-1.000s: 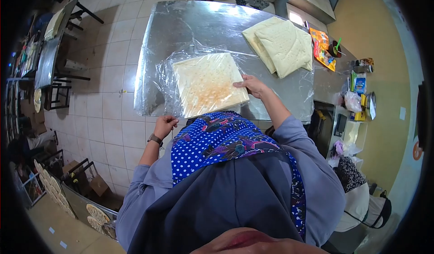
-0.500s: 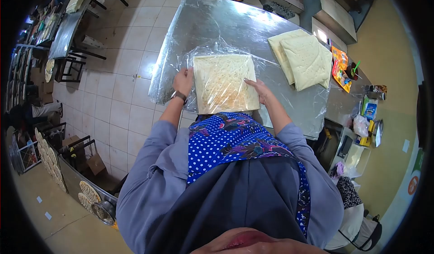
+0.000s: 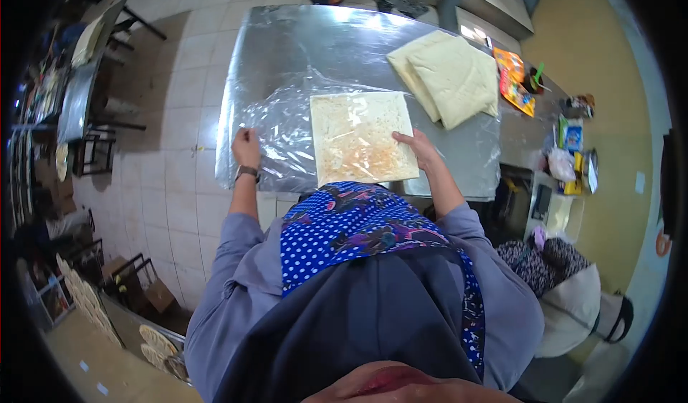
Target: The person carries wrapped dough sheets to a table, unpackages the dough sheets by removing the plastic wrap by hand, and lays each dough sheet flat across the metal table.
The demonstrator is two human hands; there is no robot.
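Note:
A square, browned flatbread stack (image 3: 362, 134) lies near the front edge of the metal table (image 3: 287, 41), with clear plastic film (image 3: 283, 127) over it and spread to its left. My right hand (image 3: 419, 148) grips the stack's right edge, thumb on top and fingers at the side. Over the table's left part, my left hand (image 3: 246, 145) is closed at the outer end of the film, pinching it. Paler folded flat sheets (image 3: 451, 73) lie farther back on the right.
Orange packets (image 3: 512, 80) and a cup with a green handle (image 3: 534, 80) sit at the right. Beyond them are jars and bags along the wall. Another person in a patterned covering (image 3: 545, 267) is at the lower right. A second table (image 3: 75, 102) stands far left.
My left hand has gone from the stack's left edge out to the left, and the film now stretches between them. My right hand stays at the right edge. The camera view has shifted.

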